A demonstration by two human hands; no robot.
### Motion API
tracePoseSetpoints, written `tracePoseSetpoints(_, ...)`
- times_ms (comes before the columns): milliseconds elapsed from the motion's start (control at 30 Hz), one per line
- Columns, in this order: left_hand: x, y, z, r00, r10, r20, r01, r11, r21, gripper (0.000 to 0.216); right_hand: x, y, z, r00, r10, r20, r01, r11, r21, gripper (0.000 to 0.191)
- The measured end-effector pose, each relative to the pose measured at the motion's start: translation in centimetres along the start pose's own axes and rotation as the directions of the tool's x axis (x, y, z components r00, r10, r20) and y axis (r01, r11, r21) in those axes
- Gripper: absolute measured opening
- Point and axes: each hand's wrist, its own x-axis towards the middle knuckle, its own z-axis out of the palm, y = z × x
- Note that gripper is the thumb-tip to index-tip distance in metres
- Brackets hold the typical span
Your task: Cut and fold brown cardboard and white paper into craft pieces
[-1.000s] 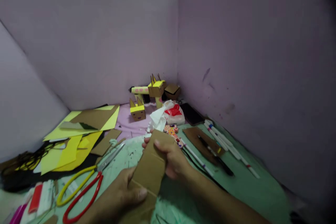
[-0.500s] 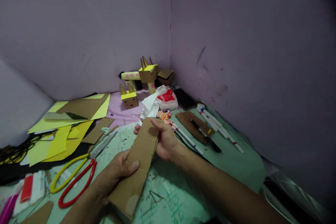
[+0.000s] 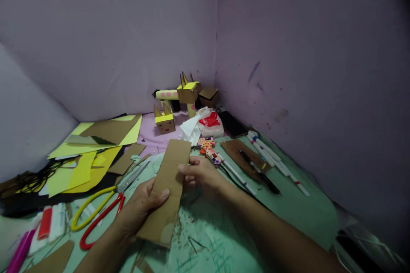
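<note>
A long brown cardboard strip [image 3: 166, 217] with crosswise crease lines is held tilted above the green tabletop. My left hand [image 3: 141, 204] grips its lower left part, with the thumb flat on the front face and the other fingers behind. At the strip's right edge, my right hand [image 3: 205, 177] is closed in a pinch, its fingertips partly hidden by the cardboard. Scissors [image 3: 120, 187] with one yellow and one red handle lie just left of my left hand. Beyond my right hand is a patterned hot glue gun [image 3: 209, 151], partly covered.
Yellow paper and cardboard sheets [image 3: 85, 170] lie at the left. Cardboard animal figures [image 3: 165, 124] stand at the back near a tissue pack [image 3: 210, 124] and a phone [image 3: 233, 123]. White markers [image 3: 275, 158] and a black pen [image 3: 259, 172] are at the right. Walls [image 3: 288, 51] enclose the table.
My right hand has slid from the strip's upper end down its right edge. The strip's upper part now shows fully. The whole view has shifted slightly.
</note>
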Motion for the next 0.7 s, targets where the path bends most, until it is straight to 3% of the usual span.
tracePoseSetpoints(100,0.1,-0.1,0.1,1.0,0.024,-0.018,-0.023,0.999,0.025,0.055,-0.1,1.1,0.5,0.998,-0.062,-0.019,0.061,0.998,-0.031,0.026)
tracePoseSetpoints(333,0.0,-0.1,0.3,0.998,0.053,0.023,-0.055,0.996,0.07,0.056,0.0,2.2,0.6,0.985,-0.141,-0.099,0.136,0.989,-0.051,0.017)
tracePoseSetpoints(633,0.1,-0.4,0.3,0.998,0.054,-0.011,-0.054,0.998,0.025,0.056,0.1,1.9,0.2,0.996,-0.05,-0.073,0.048,0.998,-0.028,0.016)
tracePoseSetpoints(700,0.2,-0.3,0.2,0.998,0.065,-0.018,-0.065,0.998,0.018,0.053,0.2,1.4,0.1,0.999,0.008,-0.053,-0.009,1.0,-0.015,0.026)
